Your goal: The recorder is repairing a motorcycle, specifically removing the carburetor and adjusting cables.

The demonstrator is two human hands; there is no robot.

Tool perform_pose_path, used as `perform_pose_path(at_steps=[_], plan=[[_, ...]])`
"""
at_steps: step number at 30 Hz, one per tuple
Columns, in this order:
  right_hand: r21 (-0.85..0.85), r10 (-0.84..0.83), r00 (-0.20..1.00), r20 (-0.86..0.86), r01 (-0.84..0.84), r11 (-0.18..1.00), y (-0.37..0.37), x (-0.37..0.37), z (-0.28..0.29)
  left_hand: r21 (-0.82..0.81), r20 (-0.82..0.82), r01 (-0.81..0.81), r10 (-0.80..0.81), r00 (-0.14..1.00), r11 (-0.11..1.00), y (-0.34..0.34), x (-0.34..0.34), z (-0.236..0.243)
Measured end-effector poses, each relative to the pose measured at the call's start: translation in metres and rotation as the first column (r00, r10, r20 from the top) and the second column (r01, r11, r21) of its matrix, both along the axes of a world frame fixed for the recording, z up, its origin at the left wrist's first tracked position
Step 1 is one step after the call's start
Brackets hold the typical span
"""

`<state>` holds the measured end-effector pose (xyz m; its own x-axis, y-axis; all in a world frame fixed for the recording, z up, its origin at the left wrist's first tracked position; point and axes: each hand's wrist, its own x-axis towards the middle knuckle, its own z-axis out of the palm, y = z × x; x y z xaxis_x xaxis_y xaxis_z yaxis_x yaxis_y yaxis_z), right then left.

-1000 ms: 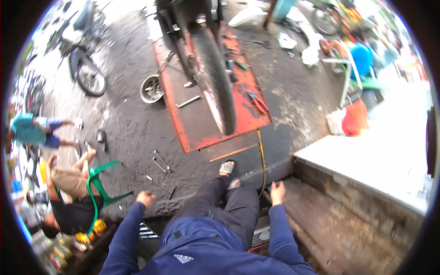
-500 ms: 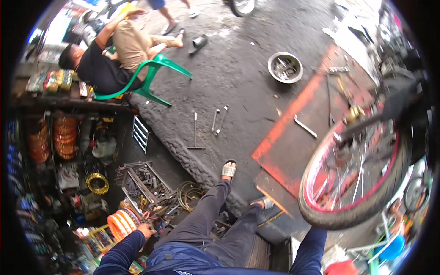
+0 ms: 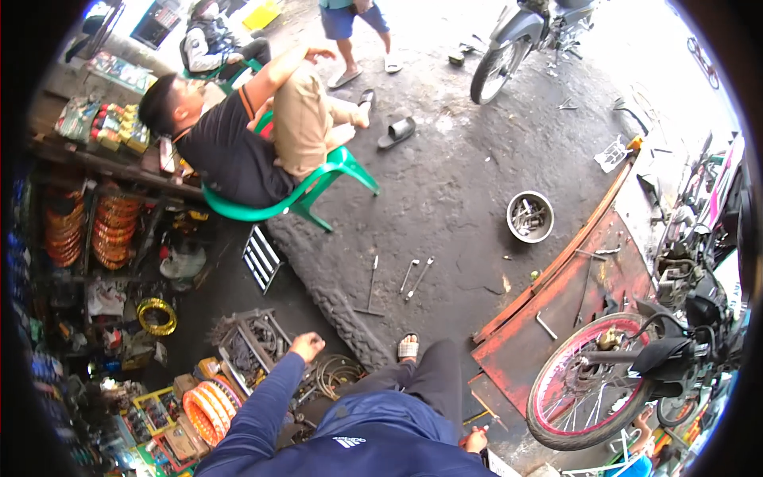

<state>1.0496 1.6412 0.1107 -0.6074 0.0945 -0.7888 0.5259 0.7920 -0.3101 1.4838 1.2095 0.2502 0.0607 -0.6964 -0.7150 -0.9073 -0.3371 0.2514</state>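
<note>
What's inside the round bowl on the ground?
The bowl holds a loose jumble of small metal pieces, too small to identify singly. They cover much of its bottom, so anything lying beneath them can't be seen.

The wearer's two hands (image 3: 307,347), one bowl (image 3: 514,230), one T-handled tool (image 3: 372,284), two straight wrenches (image 3: 419,279) show.

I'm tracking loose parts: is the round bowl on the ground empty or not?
Not empty: the round bowl holds several small metallic pieces, visible through its open top. I cannot tell exactly what they are.
</note>
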Motion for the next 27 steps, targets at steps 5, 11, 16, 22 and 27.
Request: perform_pose_path(at_steps=[5, 11, 16, 22, 27], plan=[[-0.343, 0.187, 0.933, -0.309, -0.293, 0.893, -0.194, -0.026, 0.026, -0.026, -0.189, -0.111, 0.105, 0.976, 0.993, -0.18, -0.063, -0.034], [-0.607, 0.216, 0.976, -0.033, -0.191, 0.771, -0.542, -0.163, 0.085, 0.042, -0.281, -0.077, 0.085, 0.956, 0.996, -0.353, -0.14, -0.015], [-0.382, 0.532, 0.77, -0.351, -0.637, 0.67, -0.847, -0.215, 0.17, 0.055, -0.433, -0.19, 0.195, 0.88, 0.98, -0.496, -0.202, 0.02], [-0.406, 0.544, 0.58, -0.606, -0.814, 0.416, -1.118, -0.215, 0.216, 0.083, -0.667, -0.346, 0.31, 0.678, 0.934, -0.727, -0.283, 0.063], [-0.396, 0.525, 0.376, -0.764, -0.915, 0.079, -1.281, -0.226, 0.254, 0.337, -0.833, 0.001, 0.297, 0.466, 0.942, -0.969, -0.413, 0.114]])
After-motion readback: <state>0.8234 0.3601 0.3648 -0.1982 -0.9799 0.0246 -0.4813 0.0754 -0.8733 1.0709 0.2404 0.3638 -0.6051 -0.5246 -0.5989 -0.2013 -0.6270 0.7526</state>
